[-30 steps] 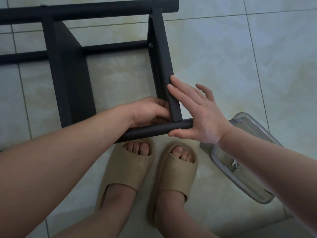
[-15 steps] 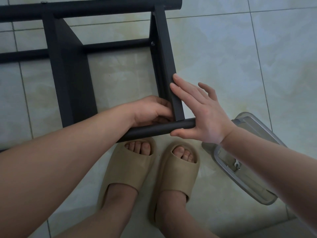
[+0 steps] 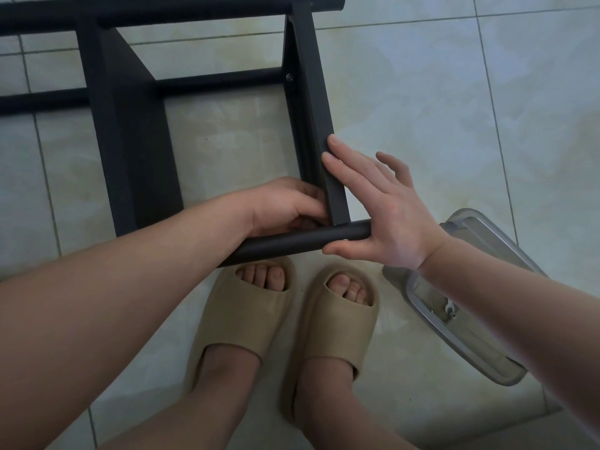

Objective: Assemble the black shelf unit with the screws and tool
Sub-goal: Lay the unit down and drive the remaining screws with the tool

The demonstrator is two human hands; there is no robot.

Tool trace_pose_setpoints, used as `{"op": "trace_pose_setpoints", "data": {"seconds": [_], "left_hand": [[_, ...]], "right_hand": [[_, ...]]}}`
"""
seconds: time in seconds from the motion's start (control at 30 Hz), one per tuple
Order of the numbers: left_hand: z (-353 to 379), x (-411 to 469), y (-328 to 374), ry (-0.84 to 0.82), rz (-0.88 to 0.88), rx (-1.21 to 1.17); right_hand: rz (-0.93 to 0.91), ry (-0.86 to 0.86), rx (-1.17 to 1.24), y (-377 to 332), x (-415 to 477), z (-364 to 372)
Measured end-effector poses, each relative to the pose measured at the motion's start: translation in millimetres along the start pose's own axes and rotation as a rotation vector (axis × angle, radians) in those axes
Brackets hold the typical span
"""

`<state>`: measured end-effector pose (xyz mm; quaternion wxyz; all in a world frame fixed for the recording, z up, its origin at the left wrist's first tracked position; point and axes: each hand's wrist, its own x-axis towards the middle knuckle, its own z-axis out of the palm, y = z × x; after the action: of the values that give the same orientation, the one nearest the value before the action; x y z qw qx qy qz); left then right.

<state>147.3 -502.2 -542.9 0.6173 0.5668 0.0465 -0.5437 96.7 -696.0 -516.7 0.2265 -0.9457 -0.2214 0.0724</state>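
Observation:
The black shelf unit stands on the tiled floor, seen from above. Its near round tube meets a flat black crossbar at a corner. My left hand is curled at the inside of that corner, fingertips against the joint; what it holds is hidden. My right hand lies flat with straight fingers against the crossbar's outer side, thumb under the tube's end. A small screw head shows on the tube near the thumb.
A clear plastic container lies on the floor at the right, with a small metal wrench and screw inside. My feet in beige slides stand just below the tube. Pale tiles surround the frame.
Hardly anything moved; the view shifted slightly, and my right hand stays pressed on the crossbar while the left stays at the corner.

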Motion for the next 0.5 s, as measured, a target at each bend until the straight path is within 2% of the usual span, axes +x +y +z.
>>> {"op": "trace_pose_setpoints", "data": {"seconds": [0.23,0.37,0.5], "left_hand": [[-1.8,1.0,0.2,-0.054,-0.005,-0.089],[-0.9,1.0,-2.0,-0.007,-0.008,0.054],[-1.0,0.9,-0.7,0.005,-0.007,0.028]], "right_hand": [[-0.003,0.002,-0.009,1.5,-0.3,1.4],[-0.006,0.011,-0.006,1.7,-0.3,1.9],[-0.009,0.009,-0.002,1.8,-0.9,2.1]]}}
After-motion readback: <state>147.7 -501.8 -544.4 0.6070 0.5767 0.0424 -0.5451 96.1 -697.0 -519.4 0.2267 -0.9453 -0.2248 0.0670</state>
